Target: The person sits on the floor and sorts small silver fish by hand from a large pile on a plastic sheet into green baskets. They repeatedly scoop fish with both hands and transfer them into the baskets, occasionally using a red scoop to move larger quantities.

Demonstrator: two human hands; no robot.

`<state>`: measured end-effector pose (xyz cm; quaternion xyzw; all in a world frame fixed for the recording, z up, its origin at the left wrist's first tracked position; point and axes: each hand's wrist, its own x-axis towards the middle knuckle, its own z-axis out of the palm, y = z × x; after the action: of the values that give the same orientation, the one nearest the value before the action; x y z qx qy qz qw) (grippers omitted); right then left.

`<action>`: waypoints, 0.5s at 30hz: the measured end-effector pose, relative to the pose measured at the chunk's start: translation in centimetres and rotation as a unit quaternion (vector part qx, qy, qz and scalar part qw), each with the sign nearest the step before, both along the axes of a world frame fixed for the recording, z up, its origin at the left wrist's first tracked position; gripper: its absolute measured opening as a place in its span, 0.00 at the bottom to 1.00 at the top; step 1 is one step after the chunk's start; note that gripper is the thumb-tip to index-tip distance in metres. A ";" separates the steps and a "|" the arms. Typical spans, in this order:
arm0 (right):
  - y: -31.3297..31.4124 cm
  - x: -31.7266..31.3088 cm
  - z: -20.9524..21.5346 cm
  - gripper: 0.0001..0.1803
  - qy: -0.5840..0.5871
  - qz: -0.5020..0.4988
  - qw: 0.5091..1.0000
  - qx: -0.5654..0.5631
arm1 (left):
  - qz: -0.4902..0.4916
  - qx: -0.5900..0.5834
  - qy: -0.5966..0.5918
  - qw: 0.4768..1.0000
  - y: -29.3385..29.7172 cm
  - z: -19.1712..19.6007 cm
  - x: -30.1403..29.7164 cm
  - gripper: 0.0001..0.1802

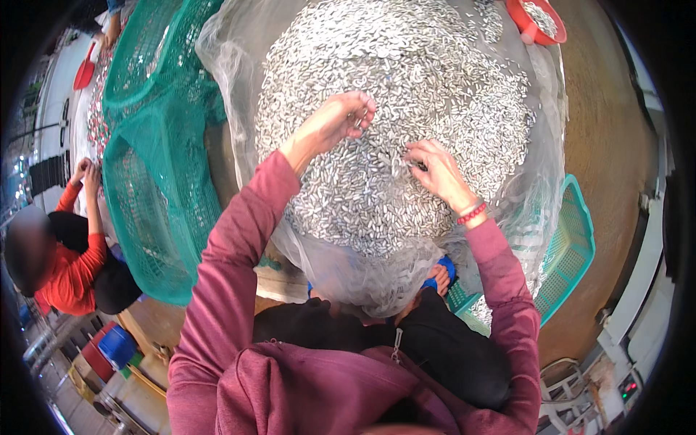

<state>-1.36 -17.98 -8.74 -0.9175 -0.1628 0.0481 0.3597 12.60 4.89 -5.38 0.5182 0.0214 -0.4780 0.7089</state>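
Note:
A broad heap of small, silvery, oblong pieces (362, 196) lies spread on a sheer whitish net (395, 286) in front of me. Above the heap's middle, my left hand (349, 116) is closed with its fingers curled in; whatever they hold is too small to make out. To its right and nearer to me, my right hand (437, 174) reaches low over the pieces. Its fingers bend downward, with a gap between them and the thumb, and I see nothing held there. A red bead bracelet (472, 212) circles that wrist.
Green mesh-covered baskets (156, 210) stand along the left. A teal plastic basket (573, 250) sits at the right, by the net's edge. A red scoop (538, 22) with pieces lies at the far right. Another person in orange (76, 268) works at the left.

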 end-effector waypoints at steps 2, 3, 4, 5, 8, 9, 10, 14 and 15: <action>0.5 -1.0 1.3 0.12 0.064 -0.020 0.997 0.039 | -0.018 0.036 -0.029 0.999 -0.9 -0.2 0.6 0.08; 0.6 -1.6 2.1 0.11 0.140 -0.055 0.987 0.063 | -0.032 0.052 -0.050 0.997 -1.5 -0.4 0.8 0.09; 0.5 -2.2 2.8 0.10 0.215 -0.091 0.968 0.089 | -0.051 0.064 -0.075 0.994 -2.2 -0.5 1.0 0.09; 0.4 -2.8 3.5 0.08 0.185 -0.138 0.962 0.148 | -0.071 0.088 -0.111 0.987 -2.8 -0.5 1.2 0.10; -0.9 -3.3 5.0 0.10 0.155 -0.203 0.935 0.247 | -0.125 0.122 -0.182 0.968 -5.2 -0.6 1.8 0.12; -1.2 -3.4 5.3 0.10 0.177 -0.225 0.919 0.272 | -0.129 0.119 -0.174 0.969 -6.0 -0.6 1.9 0.13; -1.5 -3.5 5.5 0.10 0.185 -0.229 0.910 0.292 | -0.135 0.132 -0.162 0.969 -6.8 -0.6 1.8 0.13; -2.3 -3.9 5.8 0.13 0.197 -0.289 0.866 0.357 | -0.053 0.181 -0.178 0.966 -8.1 -1.0 1.2 0.11; -2.4 -4.0 5.7 0.14 0.209 -0.298 0.851 0.379 | -0.061 0.211 -0.271 0.937 -8.1 -1.1 1.1 0.11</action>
<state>-5.34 -20.36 -3.06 -0.6824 0.1921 0.0641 0.7024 13.71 -3.18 -6.51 0.7660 -0.1029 -0.3459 0.5319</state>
